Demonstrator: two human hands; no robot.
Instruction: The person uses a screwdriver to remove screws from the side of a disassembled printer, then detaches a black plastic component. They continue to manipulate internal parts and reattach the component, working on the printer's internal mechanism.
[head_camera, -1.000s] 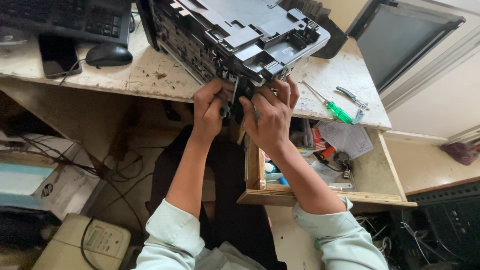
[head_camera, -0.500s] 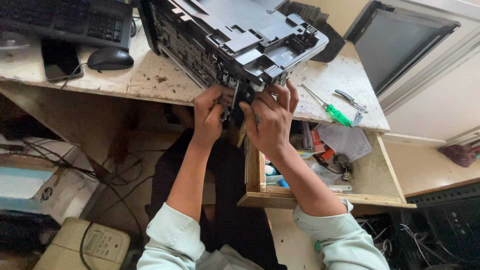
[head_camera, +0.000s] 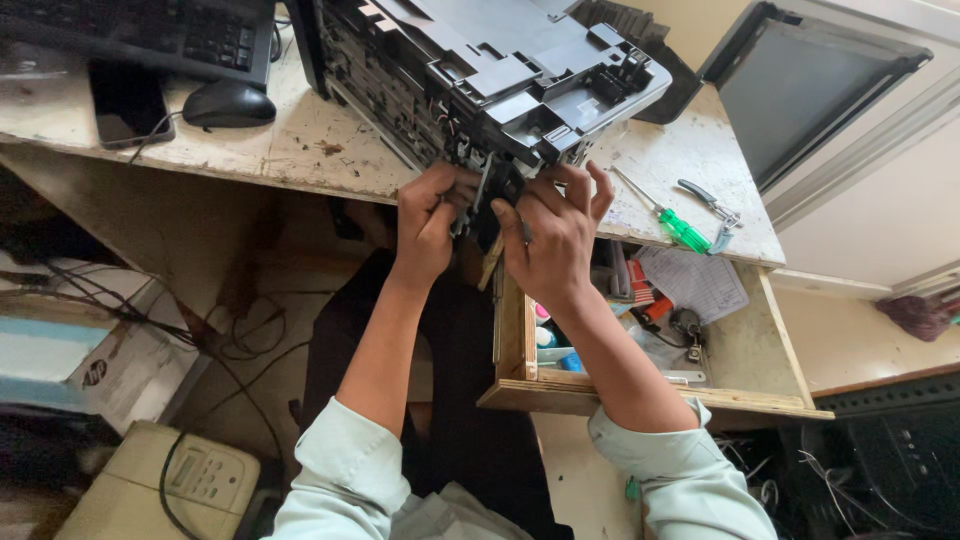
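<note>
We are gripping the near corner of a grey opened printer (head_camera: 480, 80) lying tilted at upper centre of the frame on the worktop (head_camera: 300, 150). Our left hand (head_camera: 428, 222) is closing its grip on a dark part there; our right hand (head_camera: 548, 238) is pinching beside it. A green screwdriver (head_camera: 668, 222) is lying at right, above an open drawer (head_camera: 740, 350).

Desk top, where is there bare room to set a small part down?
Bare patches on the desk: between the mouse and the opened machine, and right of the machine before the screwdriver and pliers. The front edge is crowded where the left hand and right hand work. The drawer is cluttered.
</note>
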